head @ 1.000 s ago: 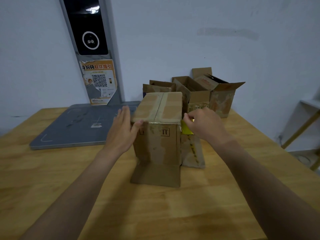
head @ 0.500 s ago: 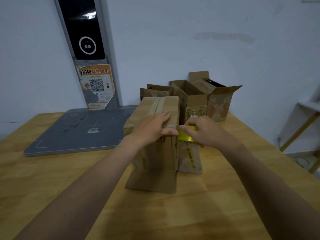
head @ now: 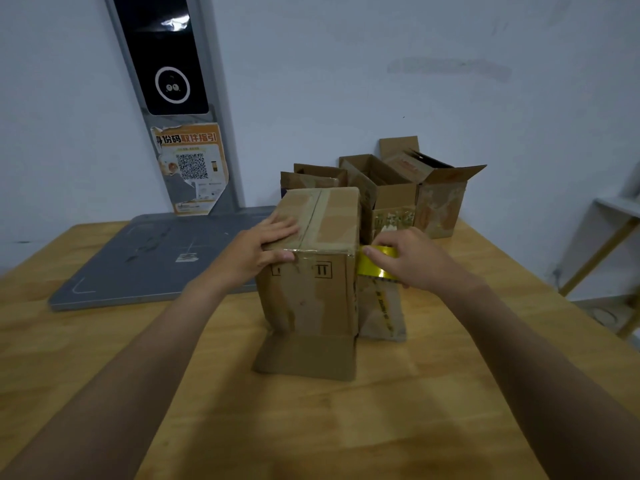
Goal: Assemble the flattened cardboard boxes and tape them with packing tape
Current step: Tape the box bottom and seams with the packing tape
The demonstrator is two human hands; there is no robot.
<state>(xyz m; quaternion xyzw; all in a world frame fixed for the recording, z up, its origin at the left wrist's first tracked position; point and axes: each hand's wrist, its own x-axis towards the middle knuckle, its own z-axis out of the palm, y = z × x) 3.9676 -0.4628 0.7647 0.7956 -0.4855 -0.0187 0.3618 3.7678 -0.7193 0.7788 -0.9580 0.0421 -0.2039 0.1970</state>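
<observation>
A brown cardboard box (head: pixel 311 299) stands upright in the middle of the wooden table (head: pixel 346 427), its top flaps folded shut and its bottom flaps splayed on the table. My left hand (head: pixel 263 247) lies flat on the top's near left corner, thumb over the front edge. My right hand (head: pixel 412 258) is at the box's upper right corner and grips a yellow roll of packing tape (head: pixel 377 263); the roll touches the box's right side. Most of the roll is hidden by my fingers.
Several open cardboard boxes (head: pixel 391 199) stand behind against the white wall. A grey scale platform (head: pixel 149 258) lies at the left, with a post carrying a black screen (head: pixel 162 53) and an orange QR poster (head: pixel 192 168). A shelf frame (head: pixel 609 244) is at the right.
My left hand moved from the box's left side onto its top, then slid left to the near corner. My right hand with the tape shifted slightly down and right along the box's right edge.
</observation>
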